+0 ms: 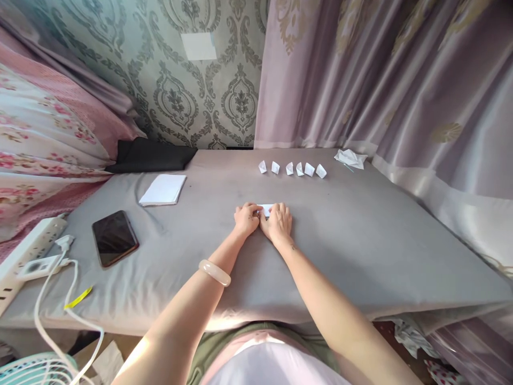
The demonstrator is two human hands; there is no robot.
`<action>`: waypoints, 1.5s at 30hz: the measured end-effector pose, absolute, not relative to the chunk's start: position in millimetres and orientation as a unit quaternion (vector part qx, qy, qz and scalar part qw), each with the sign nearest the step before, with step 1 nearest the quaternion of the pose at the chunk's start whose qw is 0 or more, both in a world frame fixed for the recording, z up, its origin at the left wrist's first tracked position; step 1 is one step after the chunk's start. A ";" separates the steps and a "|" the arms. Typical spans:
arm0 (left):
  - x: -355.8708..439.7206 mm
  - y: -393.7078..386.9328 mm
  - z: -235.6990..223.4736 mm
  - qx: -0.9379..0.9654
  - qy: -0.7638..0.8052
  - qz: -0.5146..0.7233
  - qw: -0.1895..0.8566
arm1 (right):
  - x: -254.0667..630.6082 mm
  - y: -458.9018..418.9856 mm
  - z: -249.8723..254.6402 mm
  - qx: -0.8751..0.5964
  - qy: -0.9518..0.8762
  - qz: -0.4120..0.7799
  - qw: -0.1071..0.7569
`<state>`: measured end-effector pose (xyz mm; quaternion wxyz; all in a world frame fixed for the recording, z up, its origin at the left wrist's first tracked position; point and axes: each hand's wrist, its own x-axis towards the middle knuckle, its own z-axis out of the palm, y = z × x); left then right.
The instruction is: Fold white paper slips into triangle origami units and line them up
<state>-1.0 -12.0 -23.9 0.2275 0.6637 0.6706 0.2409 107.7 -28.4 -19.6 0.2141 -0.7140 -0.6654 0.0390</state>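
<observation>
A small folded piece of white paper (265, 210) lies flat on the grey cloth-covered table (192, 240), between my two hands. My left hand (246, 218) is closed on its left end, fingers bent and thumb toward the middle. On the right end, my right hand (278, 222) presses down with curled fingers, its thumb close to the left one. Both hands hide much of the paper, so its full shape cannot be made out. Beyond them stands a row of several small folded white paper pieces (300, 169).
At the left are a stack of white paper (163, 190), a smartphone (115, 238) and a power strip (30, 256) with white cables. Folded black cloth (152, 155) lies at the back left. Crumpled white paper (350, 159) sits at the back right, near the curtain (320, 80).
</observation>
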 end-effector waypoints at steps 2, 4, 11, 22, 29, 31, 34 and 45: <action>-1.6 -12.0 -25.3 0.665 0.668 0.243 0.229 | 110.3 -27.6 -20.9 -0.710 -0.670 0.051 0.211; -2.0 -12.6 -25.5 0.666 0.666 0.244 0.231 | 114.0 -26.3 -21.9 -0.707 -0.672 0.067 0.210; -3.2 -15.9 -19.8 0.666 0.663 0.241 0.243 | 140.3 -19.1 -24.8 -0.702 -0.666 0.124 0.218; -9.1 -14.7 -16.6 0.669 0.640 0.260 0.276 | 185.1 -7.7 -11.1 -0.659 -0.674 0.242 0.230; -11.2 -17.5 -18.4 0.630 0.658 0.303 0.280 | 183.3 0.4 -12.1 -0.633 -0.680 0.280 0.242; -10.6 -18.1 -16.7 0.638 0.654 0.297 0.276 | 178.7 -0.4 -14.5 -0.618 -0.696 0.272 0.246; -9.1 -19.6 -12.5 0.654 0.643 0.289 0.275 | 174.1 -3.9 -18.1 -0.591 -0.725 0.224 0.273; -7.6 -21.6 -12.2 0.705 0.612 0.309 0.183 | 162.1 -12.6 -10.3 -0.466 -0.825 -0.006 0.318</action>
